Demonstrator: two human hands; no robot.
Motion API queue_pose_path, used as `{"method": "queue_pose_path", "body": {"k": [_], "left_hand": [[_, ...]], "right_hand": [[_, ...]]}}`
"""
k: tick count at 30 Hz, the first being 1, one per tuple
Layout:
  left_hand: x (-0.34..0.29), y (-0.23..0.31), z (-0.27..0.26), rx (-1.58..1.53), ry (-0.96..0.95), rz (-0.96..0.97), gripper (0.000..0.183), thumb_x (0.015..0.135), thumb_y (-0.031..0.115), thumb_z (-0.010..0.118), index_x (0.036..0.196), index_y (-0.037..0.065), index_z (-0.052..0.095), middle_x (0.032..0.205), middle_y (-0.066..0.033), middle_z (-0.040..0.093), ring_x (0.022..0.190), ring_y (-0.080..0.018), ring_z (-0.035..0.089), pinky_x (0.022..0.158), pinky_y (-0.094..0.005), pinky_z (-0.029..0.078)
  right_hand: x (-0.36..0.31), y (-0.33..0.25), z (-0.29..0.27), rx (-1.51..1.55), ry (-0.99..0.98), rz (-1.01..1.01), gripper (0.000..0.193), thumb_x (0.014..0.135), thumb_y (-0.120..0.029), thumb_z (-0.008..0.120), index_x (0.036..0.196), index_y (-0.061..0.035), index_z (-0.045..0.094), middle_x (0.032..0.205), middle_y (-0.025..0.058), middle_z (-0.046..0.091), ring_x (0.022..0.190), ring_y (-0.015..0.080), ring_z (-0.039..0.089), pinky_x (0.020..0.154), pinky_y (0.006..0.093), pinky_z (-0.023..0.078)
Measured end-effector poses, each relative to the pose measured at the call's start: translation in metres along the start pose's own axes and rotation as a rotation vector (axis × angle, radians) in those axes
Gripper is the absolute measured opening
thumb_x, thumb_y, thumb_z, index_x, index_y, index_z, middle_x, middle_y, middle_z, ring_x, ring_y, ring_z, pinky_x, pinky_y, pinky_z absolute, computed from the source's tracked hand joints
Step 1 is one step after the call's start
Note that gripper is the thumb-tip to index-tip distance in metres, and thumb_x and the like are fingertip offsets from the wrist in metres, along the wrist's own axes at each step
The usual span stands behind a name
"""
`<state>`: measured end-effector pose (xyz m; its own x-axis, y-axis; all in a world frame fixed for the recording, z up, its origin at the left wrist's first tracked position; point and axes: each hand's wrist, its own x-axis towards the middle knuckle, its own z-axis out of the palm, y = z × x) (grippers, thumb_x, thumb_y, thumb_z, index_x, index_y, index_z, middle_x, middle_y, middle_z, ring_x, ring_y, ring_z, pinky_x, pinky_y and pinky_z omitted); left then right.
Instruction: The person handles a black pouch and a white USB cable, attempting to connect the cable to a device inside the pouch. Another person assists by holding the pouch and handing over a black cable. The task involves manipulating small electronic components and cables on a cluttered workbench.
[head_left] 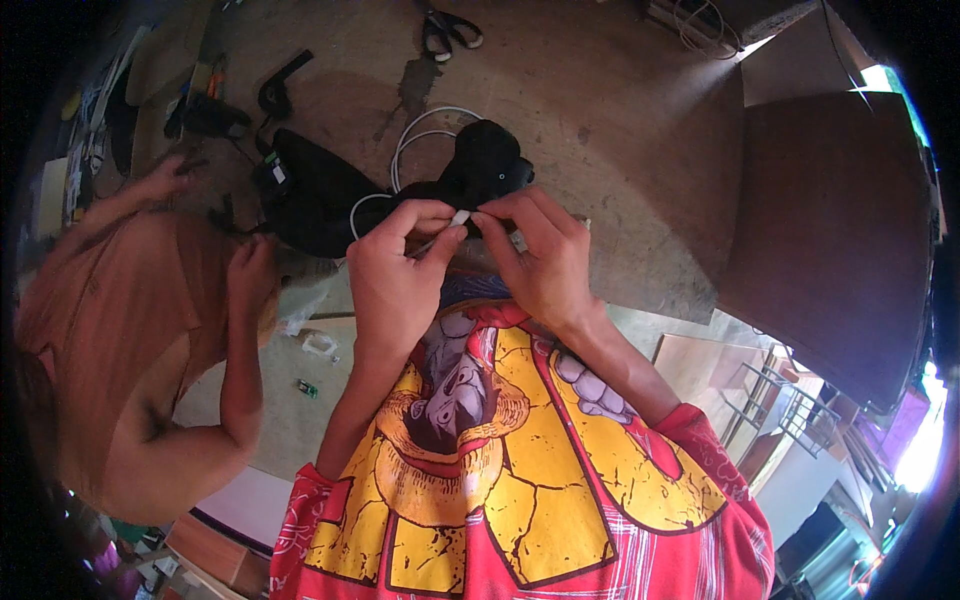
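A small white piece (460,217), which looks like a cable connector, is pinched between the fingertips of both my hands. My left hand (400,250) grips it from the left with thumb and forefinger. From the other side, the thumb and forefinger of my right hand (545,245) close in at its right end. Just beyond my fingers lies a black padded item (487,160) with a rounded end, on the wooden table (600,130). A white cable (398,152) loops behind it and runs down toward my left hand. The cable's far end is hidden.
Black-handled scissors (440,40) lie at the far edge. Left of my hands is a black strapped pouch (315,185). A co-worker (130,330) sits close on my left, one arm on the table. A brown panel (830,230) stands at the right.
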<state>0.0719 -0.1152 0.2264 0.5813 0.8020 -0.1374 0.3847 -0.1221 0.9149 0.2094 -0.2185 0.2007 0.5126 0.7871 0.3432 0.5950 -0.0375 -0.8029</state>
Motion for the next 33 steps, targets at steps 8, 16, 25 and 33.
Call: {"method": "queue_pose_path", "body": {"k": [8,16,25,33], "left_hand": [[0.005,0.006,-0.011,0.305,-0.027,0.278,0.017,0.09,-0.001,0.078,0.106,0.002,0.074,0.093,-0.0139,0.077,0.085,-0.022,0.077,0.074,-0.0332,0.057],[0.004,-0.012,0.014,0.13,0.198,0.377,0.034,0.091,-0.003,0.076,0.123,0.006,0.075,0.095,-0.0122,0.072,0.08,-0.0234,0.074,0.069,-0.0337,0.056],[-0.001,-0.012,0.01,-0.15,0.148,0.13,0.02,0.094,0.0,0.077,0.114,0.001,0.075,0.095,-0.0092,0.074,0.085,-0.0127,0.073,0.069,-0.0272,0.058],[-0.011,-0.019,0.015,0.044,0.26,0.195,0.021,0.095,-0.001,0.077,0.116,0.0,0.074,0.089,-0.0036,0.073,0.077,-0.0085,0.066,0.068,-0.0244,0.052]], "right_hand": [[0.006,0.003,0.001,0.003,-0.024,-0.096,0.017,0.083,0.001,0.079,0.098,-0.0025,0.071,0.117,0.0158,0.062,0.103,0.0339,0.068,0.084,0.0414,0.058],[0.006,0.001,0.009,0.124,0.069,-0.086,0.023,0.083,0.002,0.081,0.104,-0.0021,0.071,0.118,0.0157,0.055,0.103,0.0284,0.067,0.087,0.0379,0.058],[0.017,0.001,0.004,1.103,-0.143,1.014,0.03,0.105,-0.036,0.068,0.112,-0.007,0.073,0.103,0.0014,0.07,0.091,0.0123,0.065,0.081,0.026,0.049],[0.011,0.02,0.02,1.046,-0.11,0.908,0.017,0.102,-0.024,0.072,0.109,-0.0087,0.072,0.1,-0.0007,0.07,0.09,0.0083,0.064,0.073,0.0242,0.048]]}}
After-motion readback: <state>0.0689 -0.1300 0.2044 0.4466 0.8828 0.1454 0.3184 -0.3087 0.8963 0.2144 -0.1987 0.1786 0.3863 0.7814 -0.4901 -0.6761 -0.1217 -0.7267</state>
